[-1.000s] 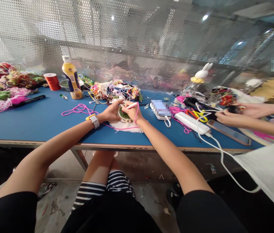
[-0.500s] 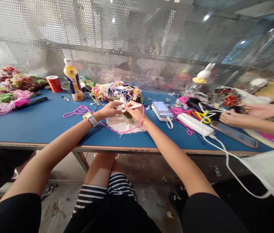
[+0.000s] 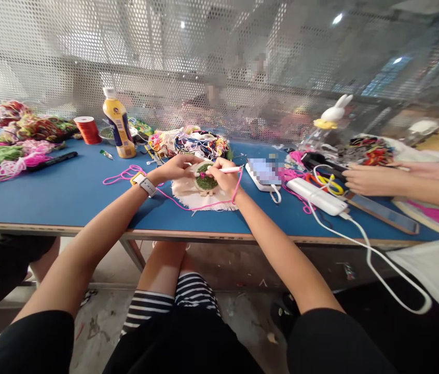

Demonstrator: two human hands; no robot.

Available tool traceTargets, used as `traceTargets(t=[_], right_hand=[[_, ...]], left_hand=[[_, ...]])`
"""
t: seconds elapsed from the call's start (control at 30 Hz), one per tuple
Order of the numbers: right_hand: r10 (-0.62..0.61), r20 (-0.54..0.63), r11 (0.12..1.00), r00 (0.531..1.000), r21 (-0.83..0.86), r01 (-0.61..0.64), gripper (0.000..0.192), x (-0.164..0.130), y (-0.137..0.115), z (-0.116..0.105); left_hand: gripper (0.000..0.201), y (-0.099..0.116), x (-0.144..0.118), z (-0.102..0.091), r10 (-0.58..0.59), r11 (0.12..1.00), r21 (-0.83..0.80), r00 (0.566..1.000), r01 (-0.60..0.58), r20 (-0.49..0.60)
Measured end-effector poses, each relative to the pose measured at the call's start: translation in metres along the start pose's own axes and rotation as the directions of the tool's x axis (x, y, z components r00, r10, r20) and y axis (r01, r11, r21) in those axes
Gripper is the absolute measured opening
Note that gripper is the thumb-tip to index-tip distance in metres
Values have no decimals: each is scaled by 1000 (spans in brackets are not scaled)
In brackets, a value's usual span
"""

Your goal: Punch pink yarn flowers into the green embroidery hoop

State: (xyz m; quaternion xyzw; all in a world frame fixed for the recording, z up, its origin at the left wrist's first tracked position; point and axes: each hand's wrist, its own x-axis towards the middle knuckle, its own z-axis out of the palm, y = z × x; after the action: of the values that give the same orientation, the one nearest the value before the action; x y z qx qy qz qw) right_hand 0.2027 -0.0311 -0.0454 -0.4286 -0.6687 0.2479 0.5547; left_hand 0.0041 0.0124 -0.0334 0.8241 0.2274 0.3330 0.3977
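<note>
In the head view, a small embroidery hoop point(image 3: 206, 192) is tilted toward me, with green looped stitching point(image 3: 206, 182) and a little pink on its face. White cloth point(image 3: 182, 193) with a frayed edge spreads out below it. My left hand point(image 3: 179, 168) is closed on the hoop's left rim. My right hand point(image 3: 225, 179) grips a white punch needle pen point(image 3: 231, 169) like a pencil, its tip end at the stitching. Pink yarn point(image 3: 238, 186) hangs from the pen's back end, loops under the cloth's front and runs left to a loose tangle point(image 3: 126, 175).
Yarn heaps point(image 3: 192, 143), a yellow drink bottle point(image 3: 120, 124) and a red spool point(image 3: 87, 130) stand along the back. To the right lie a phone on a white power bank point(image 3: 263, 174), a white bar with a cable point(image 3: 316, 196), and a co-worker's hands point(image 3: 375, 179).
The hoop now shows more of its green face, with pink visible on it. My right hand has shifted slightly right with the pen. The co-worker's hands have moved a little.
</note>
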Motion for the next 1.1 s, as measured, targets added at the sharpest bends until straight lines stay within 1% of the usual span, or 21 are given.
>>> traceTargets(t=[0.13, 0.23, 0.43, 0.57, 0.7, 0.9, 1.1], right_hand=[[33, 11, 997, 999, 75, -34, 27, -1, -4, -1], [64, -3, 991, 998, 115, -63, 25, -2, -5, -2], [73, -17, 985, 997, 160, -69, 25, -3, -7, -3], [103, -54, 973, 993, 214, -89, 23, -2, -7, -4], [96, -37, 976, 995, 199, -87, 24, -2, -8, -5], [83, -44, 983, 996, 167, -75, 24, -3, -8, -4], [38, -30, 994, 999, 102, -34, 25, -4, -6, -1]], left_hand=[[45, -1, 0, 0, 32, 999, -7, 999, -32, 4], [42, -3, 1, 1, 53, 998, -24, 999, -53, 7], [42, -2, 1, 0, 74, 996, -54, 997, -73, 26], [42, -5, 2, 0, 81, 996, -49, 997, -80, 12], [42, -8, 2, 0, 60, 997, -49, 998, -60, 7], [41, -10, 2, 0, 71, 996, -53, 997, -71, -3], [44, -8, 2, 0, 53, 997, -60, 998, -54, -15]])
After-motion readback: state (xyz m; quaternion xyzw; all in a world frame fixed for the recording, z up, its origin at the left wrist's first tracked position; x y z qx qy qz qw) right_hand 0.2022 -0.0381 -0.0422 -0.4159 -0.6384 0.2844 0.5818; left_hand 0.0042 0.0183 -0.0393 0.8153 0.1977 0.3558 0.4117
